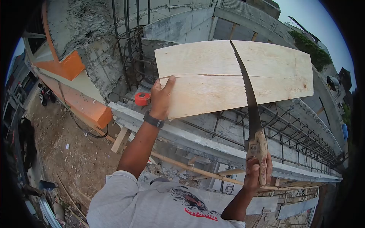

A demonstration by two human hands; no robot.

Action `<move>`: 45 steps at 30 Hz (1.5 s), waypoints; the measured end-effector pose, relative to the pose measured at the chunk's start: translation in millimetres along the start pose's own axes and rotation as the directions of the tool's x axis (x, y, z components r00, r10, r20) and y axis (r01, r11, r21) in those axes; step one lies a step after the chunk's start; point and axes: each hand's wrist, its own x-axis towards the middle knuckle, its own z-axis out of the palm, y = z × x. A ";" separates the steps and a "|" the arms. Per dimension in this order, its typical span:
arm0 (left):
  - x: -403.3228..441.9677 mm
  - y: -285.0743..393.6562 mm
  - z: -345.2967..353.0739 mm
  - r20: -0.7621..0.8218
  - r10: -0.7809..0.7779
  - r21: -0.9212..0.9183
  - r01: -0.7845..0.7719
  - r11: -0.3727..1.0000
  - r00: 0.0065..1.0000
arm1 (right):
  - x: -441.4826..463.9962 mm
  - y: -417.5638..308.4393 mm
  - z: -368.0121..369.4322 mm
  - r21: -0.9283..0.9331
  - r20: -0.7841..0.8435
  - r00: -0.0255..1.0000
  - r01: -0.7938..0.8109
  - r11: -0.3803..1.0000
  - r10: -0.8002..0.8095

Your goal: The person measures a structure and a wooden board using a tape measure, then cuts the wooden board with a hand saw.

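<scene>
A pale plywood board (205, 79) lies across the formwork in front of me, with a long crack along its grain. My left hand (161, 98) grips the board's left end, thumb on top and the other fingers hidden below. In my right hand (258, 171) is the worn wooden handle of a handsaw (251, 100). Its toothed blade points away from me over the board, its tip near the far edge and its teeth facing left. Whether the blade touches the wood I cannot tell. A red tape measure (142, 98) sits just left of my left hand.
Beneath the board runs a rebar cage (296, 127) inside a concrete-edged beam form (197, 138). Upright rebars (127, 34) stand at the back left. An orange-painted ledge (87, 110) is at left, above dirt ground (72, 152) far below. A bamboo pole (201, 171) crosses nearer me.
</scene>
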 end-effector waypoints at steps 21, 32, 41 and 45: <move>-60.2 -28.6 -59.3 0.062 0.071 0.508 -0.092 0.856 0.996 | -117.0 32.0 67.6 -0.158 0.266 0.962 -0.018 0.987 0.060; 17.6 -17.9 -28.8 0.231 0.314 0.909 -0.319 0.269 0.921 | -147.8 35.1 107.3 -0.115 0.313 0.950 0.053 0.992 -0.015; 23.6 -9.4 -22.3 0.134 0.269 0.893 -0.234 0.385 0.954 | -178.7 44.8 120.7 -0.198 0.284 0.956 0.132 0.971 -0.072; 25.4 -1.4 -8.9 0.111 0.268 0.890 -0.216 0.402 0.957 | -181.7 46.2 126.4 -0.202 0.227 0.972 0.103 0.974 -0.056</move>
